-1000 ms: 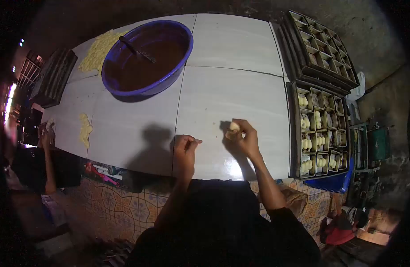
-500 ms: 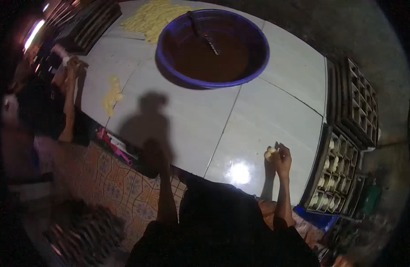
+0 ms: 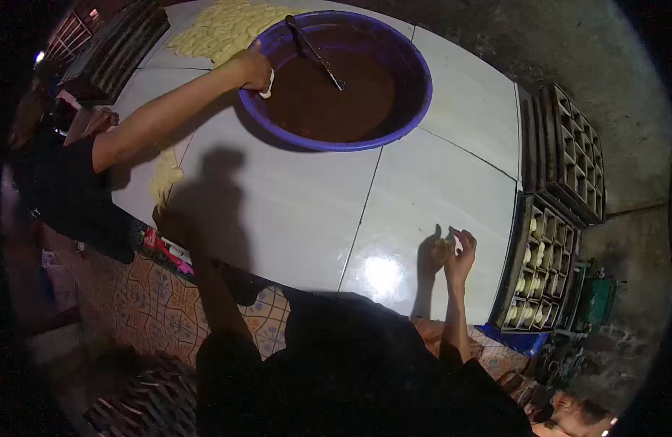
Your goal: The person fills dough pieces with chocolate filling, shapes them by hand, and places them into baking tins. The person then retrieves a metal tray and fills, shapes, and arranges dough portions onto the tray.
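Basin [image 3: 329, 146]: round purple rim, brown contents.
Right hand [image 3: 460, 256]: gripping lumpy dough [image 3: 443, 250], near-right of basin.
Left hand [image 3: 168, 220]: beside soft pale strip [image 3: 163, 175], near-left of basin; grip, I cannot tell.

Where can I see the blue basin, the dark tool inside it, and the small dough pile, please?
Blue basin [image 3: 329, 146], head view: near part of its rim.
Dark tool [image 3: 315, 53], head view: middle of its shaft.
Small dough pile [image 3: 165, 175], head view: its middle.
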Demonstrator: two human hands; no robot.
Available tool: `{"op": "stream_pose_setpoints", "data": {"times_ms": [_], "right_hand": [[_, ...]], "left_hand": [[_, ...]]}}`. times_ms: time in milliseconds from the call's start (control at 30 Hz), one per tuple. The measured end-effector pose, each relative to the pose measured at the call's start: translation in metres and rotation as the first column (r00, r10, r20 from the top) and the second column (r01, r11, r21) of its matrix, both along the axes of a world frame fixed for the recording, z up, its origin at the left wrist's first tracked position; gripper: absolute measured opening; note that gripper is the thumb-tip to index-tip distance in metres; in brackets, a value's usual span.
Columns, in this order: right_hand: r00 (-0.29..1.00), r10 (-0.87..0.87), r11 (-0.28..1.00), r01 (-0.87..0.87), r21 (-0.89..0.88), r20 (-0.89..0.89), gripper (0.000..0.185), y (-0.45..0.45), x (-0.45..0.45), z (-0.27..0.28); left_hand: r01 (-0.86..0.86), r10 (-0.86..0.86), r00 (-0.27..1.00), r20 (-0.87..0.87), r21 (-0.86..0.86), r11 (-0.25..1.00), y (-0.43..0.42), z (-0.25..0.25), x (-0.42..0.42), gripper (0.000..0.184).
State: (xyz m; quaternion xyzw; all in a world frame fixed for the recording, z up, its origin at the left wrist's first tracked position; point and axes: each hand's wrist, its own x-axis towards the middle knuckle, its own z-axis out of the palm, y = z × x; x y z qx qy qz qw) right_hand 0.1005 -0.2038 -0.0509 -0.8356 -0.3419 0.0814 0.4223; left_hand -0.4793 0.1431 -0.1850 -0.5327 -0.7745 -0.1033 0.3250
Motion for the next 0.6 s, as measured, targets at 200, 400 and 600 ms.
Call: {"op": "stream_pose_setpoints", "data": {"times_ms": [200, 400, 600], "right_hand": [[0.869, 0.291, 0.957, -0.269, 0.11, -0.401, 0.029, 0.04, -0.061, 0.028], [0.646, 0.715, 0.693, -0.706, 0.148, -0.265, 0.03, 0.081, -0.148, 0.062], [0.762, 0.616, 0.768, -0.525, 0.366, -0.2, 0.016, 0.093, -0.145, 0.073]], "left_hand": [[0.33, -0.504, 0.23, 0.833, 0.421, 0.845, -0.174, 0.05, 0.176, 0.034], [0.478, 0.4, -0.87, 0.287, 0.294, 0.828, -0.239, 0.15, 0.304, 0.032], [0.517, 0.085, -0.668, 0.739, 0.379, 0.767, -0.229, 0.187, 0.323, 0.017]]}}
